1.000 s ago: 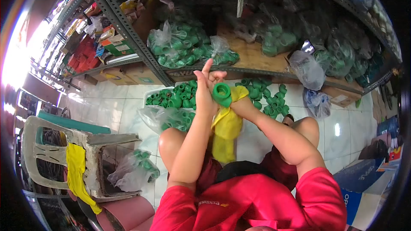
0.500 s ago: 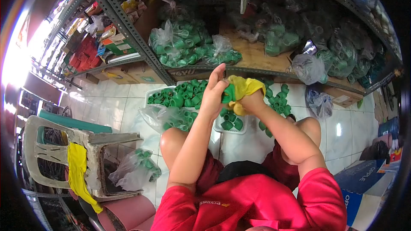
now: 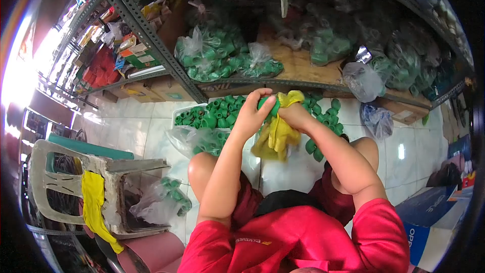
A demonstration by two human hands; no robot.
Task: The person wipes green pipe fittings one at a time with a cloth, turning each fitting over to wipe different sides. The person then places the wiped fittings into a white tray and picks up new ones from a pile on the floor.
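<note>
Left hand (image 3: 251, 114) and right hand (image 3: 295, 116) both closed around one green plastic pipe fitting (image 3: 270, 106), yellow cloth (image 3: 278, 134) wrapped over it; many loose green fittings (image 3: 217, 111) lie unwiped on floor.

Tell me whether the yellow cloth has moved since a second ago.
Yes. The yellow cloth now hangs higher, its top nearer the shelf edge, bunched against the green fitting.

Metal shelving (image 3: 151, 35) at 12 o'clock carries bagged green fittings (image 3: 209, 53). An overturned plastic chair (image 3: 96, 182) lies at 8 o'clock, draped with a yellow rag (image 3: 93, 202). A blue carton (image 3: 429, 222) sits at 4 o'clock.
</note>
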